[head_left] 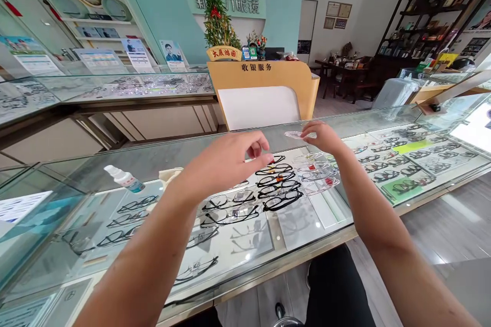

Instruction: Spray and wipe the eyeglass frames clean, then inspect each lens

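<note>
Right hand [320,137] pinches what look like clear glasses [293,135]; left hand [230,161] loose, grip unfilled. Handling step, apparently; next move calls for light fingers.

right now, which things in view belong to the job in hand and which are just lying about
Likely in the job:
clear item, probably a glasses frame, in the right grip
black-framed glasses near the left grip

Apparently just lying about:
spray bottle
leafy plant on the counter
standing card
</note>
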Demonstrator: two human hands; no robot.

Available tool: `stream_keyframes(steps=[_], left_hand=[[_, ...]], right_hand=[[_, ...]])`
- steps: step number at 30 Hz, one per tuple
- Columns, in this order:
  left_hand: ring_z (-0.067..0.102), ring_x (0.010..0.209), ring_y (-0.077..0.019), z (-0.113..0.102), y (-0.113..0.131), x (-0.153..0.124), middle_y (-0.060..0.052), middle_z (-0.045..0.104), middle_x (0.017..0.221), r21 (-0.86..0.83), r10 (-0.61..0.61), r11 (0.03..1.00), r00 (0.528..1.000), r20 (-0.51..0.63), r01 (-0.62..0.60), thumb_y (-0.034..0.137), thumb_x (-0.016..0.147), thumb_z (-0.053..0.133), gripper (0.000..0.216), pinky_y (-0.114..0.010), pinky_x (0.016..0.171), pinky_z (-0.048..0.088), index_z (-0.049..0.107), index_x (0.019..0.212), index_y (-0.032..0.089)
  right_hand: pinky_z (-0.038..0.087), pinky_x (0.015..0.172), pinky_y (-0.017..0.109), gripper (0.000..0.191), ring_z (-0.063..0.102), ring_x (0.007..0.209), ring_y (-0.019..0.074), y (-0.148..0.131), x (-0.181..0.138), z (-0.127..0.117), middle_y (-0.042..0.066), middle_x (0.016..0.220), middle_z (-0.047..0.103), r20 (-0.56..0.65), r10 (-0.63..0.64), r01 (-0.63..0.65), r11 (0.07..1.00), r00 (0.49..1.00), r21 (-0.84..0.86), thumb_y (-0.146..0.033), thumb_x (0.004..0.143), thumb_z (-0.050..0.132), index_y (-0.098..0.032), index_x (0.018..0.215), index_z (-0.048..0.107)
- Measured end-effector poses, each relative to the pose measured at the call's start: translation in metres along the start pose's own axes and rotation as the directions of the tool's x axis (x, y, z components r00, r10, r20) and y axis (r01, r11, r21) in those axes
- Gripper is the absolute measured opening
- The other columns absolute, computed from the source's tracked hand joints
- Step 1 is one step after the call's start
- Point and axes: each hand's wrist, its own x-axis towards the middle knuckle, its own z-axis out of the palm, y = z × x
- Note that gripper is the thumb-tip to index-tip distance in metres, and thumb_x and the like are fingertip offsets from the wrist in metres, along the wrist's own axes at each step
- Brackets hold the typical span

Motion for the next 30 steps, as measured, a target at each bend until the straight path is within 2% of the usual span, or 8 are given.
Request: stream_keyframes(steps=[5,12,15,18,23,27,30], left_hand=[[0.068,0.089,-0.0249,0.014,0.005,0.004,-0.005,0.078,0.106,0.166,0.022,0.985,0.989,0.146,-0.047,0.056,0.104,0.053,0.035,-0.035,0.072,0.041,0.071,0.110,0.026],[0.070,0.087,-0.0261,0.041,0.014,0.006,-0.005,0.079,0.102,0.238,0.000,0.967,0.935,0.354,-0.090,0.049,0.102,0.059,0.027,-0.036,0.069,0.038,0.070,0.103,0.025],[0.072,0.090,-0.0280,0.058,0.013,0.010,-0.006,0.081,0.103,0.296,0.028,0.943,0.921,0.389,-0.154,0.043,0.102,0.062,0.021,-0.036,0.069,0.037,0.071,0.102,0.024],[0.075,0.093,-0.0305,0.076,0.015,0.014,-0.007,0.082,0.100,0.382,0.055,0.897,0.914,0.401,-0.222,0.036,0.101,0.063,0.018,-0.037,0.070,0.040,0.074,0.100,0.022],[0.078,0.092,-0.0322,0.095,0.021,0.018,-0.011,0.081,0.092,0.472,0.010,0.843,0.884,0.468,-0.259,0.029,0.099,0.066,0.018,-0.037,0.070,0.047,0.078,0.090,0.019],[0.079,0.092,-0.0320,0.103,0.019,0.021,-0.013,0.080,0.090,0.487,0.003,0.832,0.880,0.475,-0.266,0.027,0.096,0.067,0.016,-0.037,0.070,0.050,0.079,0.088,0.018],[0.080,0.092,-0.0326,0.108,0.015,0.022,-0.014,0.081,0.090,0.496,0.009,0.828,0.891,0.453,-0.261,0.026,0.095,0.068,0.017,-0.037,0.070,0.050,0.078,0.084,0.018]], right_hand=[[0.055,0.113,0.047,0.032,0.071,0.126,0.0314,0.020,0.003,0.010,0.003,0.126,0.085,0.199,0.083,-0.057,0.990,0.976,-0.133,-0.003,0.089,0.068,-0.026,0.098,0.088],[0.054,0.112,0.048,0.033,0.071,0.129,0.0327,0.024,0.002,0.017,0.002,0.125,0.087,0.304,0.088,-0.042,0.987,0.949,-0.157,-0.001,0.089,0.066,-0.026,0.092,0.088],[0.054,0.110,0.047,0.032,0.071,0.128,0.0331,0.023,0.002,0.018,0.002,0.123,0.087,0.325,0.096,-0.044,0.986,0.941,-0.162,0.000,0.087,0.067,-0.025,0.089,0.087],[0.054,0.109,0.046,0.033,0.071,0.127,0.0333,0.024,0.002,0.018,0.001,0.122,0.088,0.336,0.113,-0.058,0.984,0.935,-0.170,0.000,0.084,0.067,-0.025,0.086,0.087],[0.054,0.108,0.044,0.032,0.071,0.126,0.0323,0.025,0.001,0.018,0.002,0.123,0.087,0.319,0.129,-0.079,0.983,0.939,-0.164,-0.001,0.084,0.067,-0.026,0.086,0.087],[0.051,0.112,0.049,0.025,0.069,0.129,0.0332,0.024,-0.001,0.018,0.004,0.134,0.083,0.227,0.124,-0.090,0.984,0.966,-0.152,-0.009,0.089,0.066,-0.025,0.091,0.086],[0.049,0.113,0.048,0.023,0.068,0.128,0.0333,0.022,-0.001,0.017,0.006,0.132,0.083,0.153,0.100,-0.079,0.987,0.983,-0.137,-0.012,0.091,0.063,-0.022,0.092,0.084]])
